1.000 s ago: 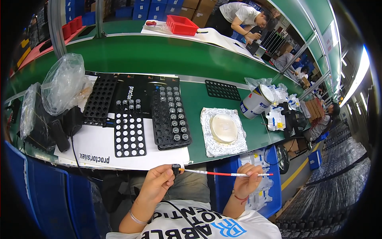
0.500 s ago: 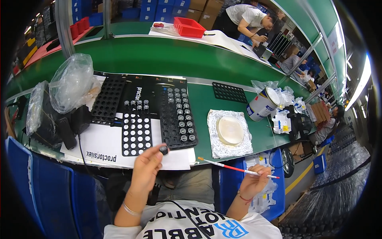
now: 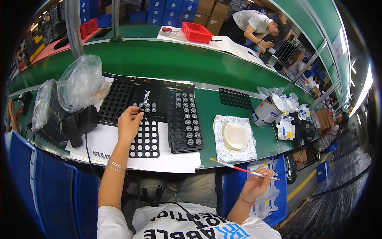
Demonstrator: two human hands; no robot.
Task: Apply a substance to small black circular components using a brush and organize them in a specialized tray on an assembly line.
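My left hand [image 3: 130,120] reaches over the upper left corner of a black hole tray [image 3: 145,148] whose holes show white. Its fingertips are closed on a small round black part, mostly hidden by the fingers. Beside them, several small round parts [image 3: 148,106] sit in the tray's top rows. To the right lies a stack of black trays [image 3: 178,131], the top one holding several round parts with clear tops [image 3: 190,128]. My right hand [image 3: 256,184] grips a thin red and white paintbrush [image 3: 238,168], its bristles pointing left over the table's front edge.
A round cream-coloured disc or dish [image 3: 235,135] rests on a printed white sheet. A paint can [image 3: 267,111] stands at the right. Plastic bags [image 3: 80,81] and a dark box [image 3: 88,118] crowd the left. A green divider [image 3: 159,55] runs behind; another person works beyond it.
My left hand has moved from in front of the trays up to the holed tray's top left, carrying the small black part. My right hand still holds the paintbrush. The view has shifted slightly.
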